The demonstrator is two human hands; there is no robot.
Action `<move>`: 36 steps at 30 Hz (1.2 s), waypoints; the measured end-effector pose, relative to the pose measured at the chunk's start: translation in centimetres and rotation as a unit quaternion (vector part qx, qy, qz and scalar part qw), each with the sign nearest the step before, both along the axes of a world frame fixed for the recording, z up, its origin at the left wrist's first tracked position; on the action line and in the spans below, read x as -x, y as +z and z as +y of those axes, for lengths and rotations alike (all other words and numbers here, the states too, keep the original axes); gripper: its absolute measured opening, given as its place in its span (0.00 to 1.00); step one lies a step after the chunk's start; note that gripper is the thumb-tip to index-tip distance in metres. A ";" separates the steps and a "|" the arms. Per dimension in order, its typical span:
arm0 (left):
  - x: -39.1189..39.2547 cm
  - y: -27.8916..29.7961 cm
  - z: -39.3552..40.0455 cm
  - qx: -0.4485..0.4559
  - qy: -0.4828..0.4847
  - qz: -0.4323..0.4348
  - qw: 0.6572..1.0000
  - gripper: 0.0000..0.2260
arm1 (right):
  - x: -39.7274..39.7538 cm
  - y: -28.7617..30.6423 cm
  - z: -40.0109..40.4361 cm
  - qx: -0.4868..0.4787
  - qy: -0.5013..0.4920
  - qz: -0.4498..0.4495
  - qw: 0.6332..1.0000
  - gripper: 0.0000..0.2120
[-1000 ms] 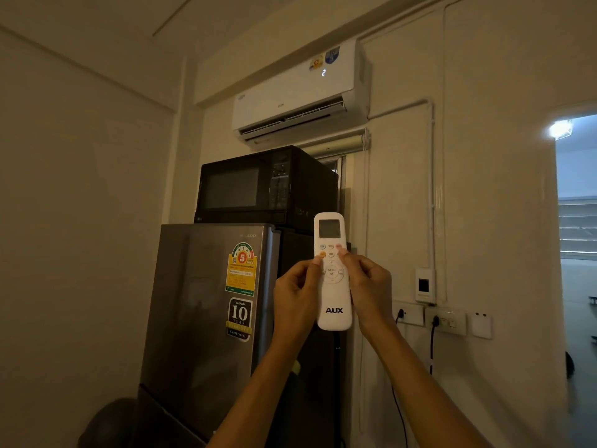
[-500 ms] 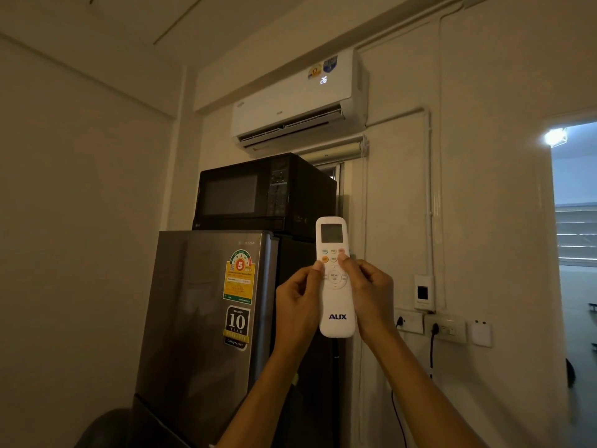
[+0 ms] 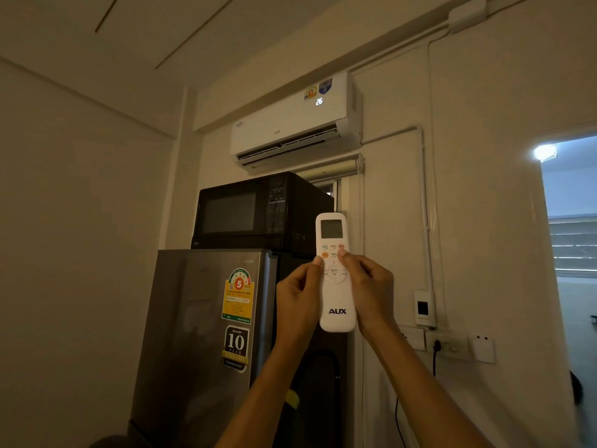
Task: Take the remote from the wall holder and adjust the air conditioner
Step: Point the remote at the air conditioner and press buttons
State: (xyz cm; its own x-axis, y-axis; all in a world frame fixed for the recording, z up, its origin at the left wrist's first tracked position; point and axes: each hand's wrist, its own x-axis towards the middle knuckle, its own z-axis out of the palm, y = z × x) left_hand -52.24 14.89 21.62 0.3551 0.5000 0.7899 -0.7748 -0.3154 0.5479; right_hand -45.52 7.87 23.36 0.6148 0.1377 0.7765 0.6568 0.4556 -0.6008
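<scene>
You hold the remote (image 3: 336,286) upright in front of you with both hands, its top aimed up toward the air conditioner (image 3: 290,124). Your left hand (image 3: 298,299) wraps its left edge, thumb tip on the face just below the orange button. Your right hand (image 3: 371,292) grips the right edge, thumb tip resting at the small buttons above the round menu pad. The remote's screen looks blank or too dim to read; "AUX" shows near its base. The air conditioner sits high on the wall, its flap open and "26" lit on its front. Below it a black microwave (image 3: 258,211) stands on a grey fridge (image 3: 206,334), behind and left of the remote.
</scene>
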 end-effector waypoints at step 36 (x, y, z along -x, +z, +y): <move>0.7 1.9 -0.2 -0.004 -0.014 -0.003 1.000 0.06 | 0.9 2.0 -0.6 0.000 0.001 0.003 1.000 0.06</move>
State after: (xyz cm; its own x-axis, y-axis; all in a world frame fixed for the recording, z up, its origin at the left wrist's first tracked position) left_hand -52.92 14.68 23.49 0.3649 0.4831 0.7959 -0.7862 -0.2981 0.5413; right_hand -46.42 7.26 25.34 0.6188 0.1389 0.7731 0.6528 0.4565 -0.6045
